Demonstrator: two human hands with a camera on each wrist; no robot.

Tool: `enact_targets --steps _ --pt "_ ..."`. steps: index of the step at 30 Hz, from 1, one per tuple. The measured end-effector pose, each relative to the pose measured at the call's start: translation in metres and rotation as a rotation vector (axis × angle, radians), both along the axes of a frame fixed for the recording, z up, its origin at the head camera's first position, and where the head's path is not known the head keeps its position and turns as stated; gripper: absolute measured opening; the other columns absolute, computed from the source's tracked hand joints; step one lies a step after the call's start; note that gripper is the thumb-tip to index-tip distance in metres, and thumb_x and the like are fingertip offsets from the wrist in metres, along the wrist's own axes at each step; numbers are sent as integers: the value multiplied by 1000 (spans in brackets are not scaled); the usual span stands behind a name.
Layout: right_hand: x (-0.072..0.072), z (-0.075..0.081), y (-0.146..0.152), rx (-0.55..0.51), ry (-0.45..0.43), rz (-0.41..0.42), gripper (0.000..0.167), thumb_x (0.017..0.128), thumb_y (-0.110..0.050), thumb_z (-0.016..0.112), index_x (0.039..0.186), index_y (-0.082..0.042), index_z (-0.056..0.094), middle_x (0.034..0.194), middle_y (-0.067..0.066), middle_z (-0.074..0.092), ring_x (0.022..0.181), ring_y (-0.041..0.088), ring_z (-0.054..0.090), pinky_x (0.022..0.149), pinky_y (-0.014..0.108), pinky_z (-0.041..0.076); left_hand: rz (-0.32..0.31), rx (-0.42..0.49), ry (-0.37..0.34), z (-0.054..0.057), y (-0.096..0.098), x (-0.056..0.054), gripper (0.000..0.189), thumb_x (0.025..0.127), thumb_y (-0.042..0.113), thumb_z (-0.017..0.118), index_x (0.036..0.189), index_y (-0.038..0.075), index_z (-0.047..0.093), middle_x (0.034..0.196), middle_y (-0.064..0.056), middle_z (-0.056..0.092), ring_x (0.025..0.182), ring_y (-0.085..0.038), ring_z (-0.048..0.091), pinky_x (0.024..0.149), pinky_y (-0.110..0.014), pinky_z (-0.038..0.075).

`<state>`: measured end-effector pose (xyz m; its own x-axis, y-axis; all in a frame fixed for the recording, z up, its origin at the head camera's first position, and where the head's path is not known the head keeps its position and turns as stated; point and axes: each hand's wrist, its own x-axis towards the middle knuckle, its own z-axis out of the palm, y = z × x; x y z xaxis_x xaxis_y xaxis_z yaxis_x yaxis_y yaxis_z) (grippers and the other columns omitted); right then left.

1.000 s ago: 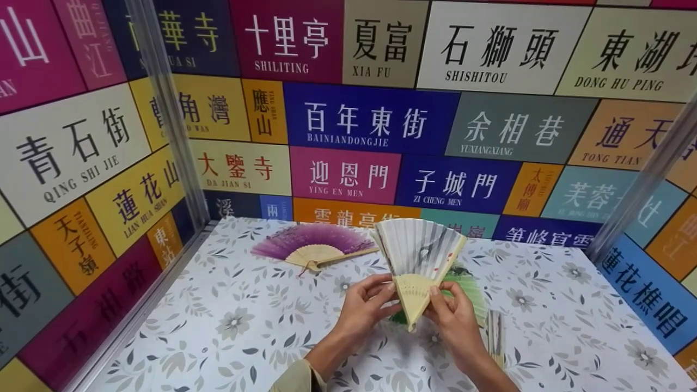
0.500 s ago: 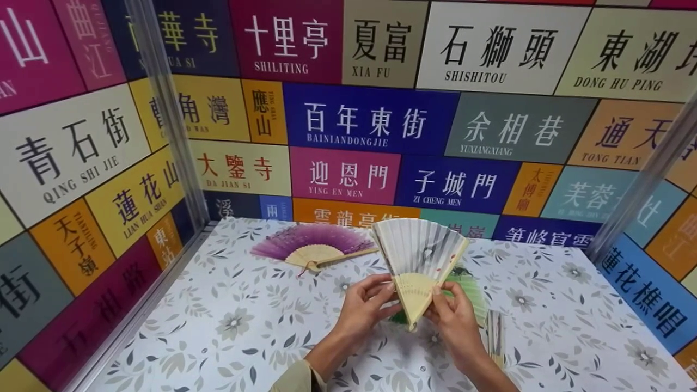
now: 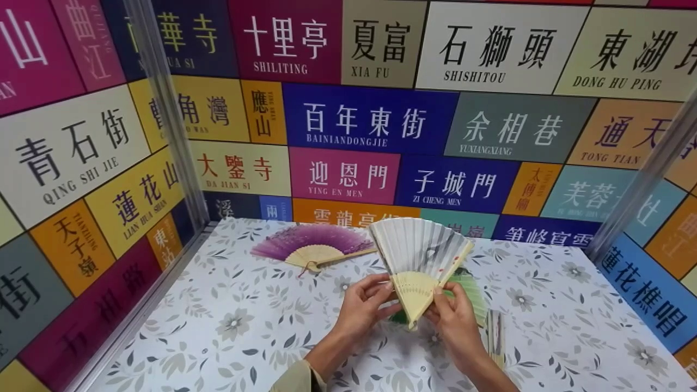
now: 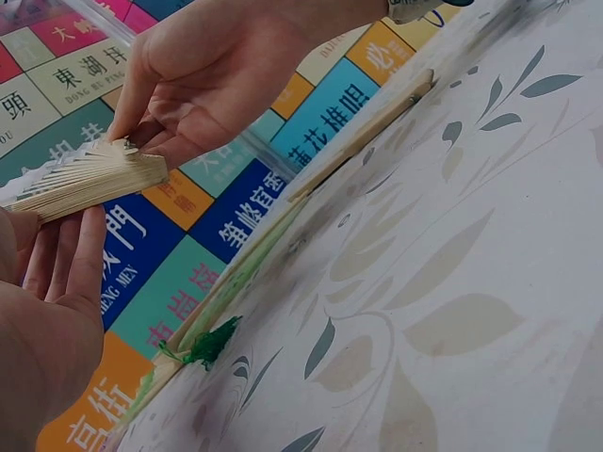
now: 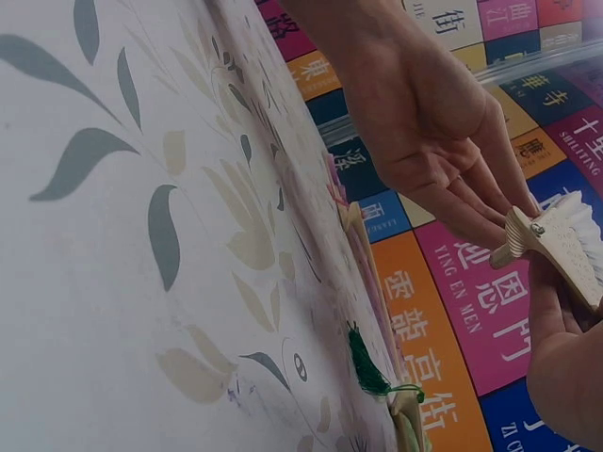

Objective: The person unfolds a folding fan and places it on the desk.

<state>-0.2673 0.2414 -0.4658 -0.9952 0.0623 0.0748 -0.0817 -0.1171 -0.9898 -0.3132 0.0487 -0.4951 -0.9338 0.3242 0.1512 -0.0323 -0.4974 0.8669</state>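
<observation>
A partly spread white folding fan, printed in grey with small red marks, is held upright between both hands above the table. My left hand pinches the bamboo ribs at its left edge. On the opposite edge, my right hand grips the outer rib between thumb and fingers. Seen from the left wrist, the bamboo ribs stack edge-on between the two hands. The right wrist view shows the fan's pivot end. Behind the right hand lies a spread green fan, partly hidden, with a green tassel.
A spread purple fan lies at the back left of the flower-patterned table. Beside my right forearm rests a narrow folded fan, partly covered. Coloured panels with Chinese lettering surround the table.
The white fan has spread a little wider, its right edge moving to the right and its left edge slightly to the left. Both hands stay almost in place.
</observation>
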Motion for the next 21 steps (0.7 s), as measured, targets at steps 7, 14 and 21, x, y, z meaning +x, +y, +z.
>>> enact_targets --steps 7,14,21 --pt "0 0 0 -3 8 12 29 120 -18 36 141 1 33 138 26 70 121 16 74 97 28 65 2 9 -4 -1 1 -1 35 109 9 64 139 -9 60 120 -13 79 110 -24 78 99 -41 67" --pt "0 1 -1 -13 -1 -12 27 120 -17 36 140 0 34 131 18 74 123 17 73 97 28 65 3 18 -4 0 1 -1 35 109 10 65 139 -8 60 121 -14 78 111 -25 77 100 -42 67" --pt "0 1 -2 -25 0 -28 27 120 -17 36 140 0 34 127 15 76 122 18 74 97 28 65 0 13 6 0 0 1 36 109 12 66 140 -7 60 122 -14 78 112 -25 77 101 -42 67"
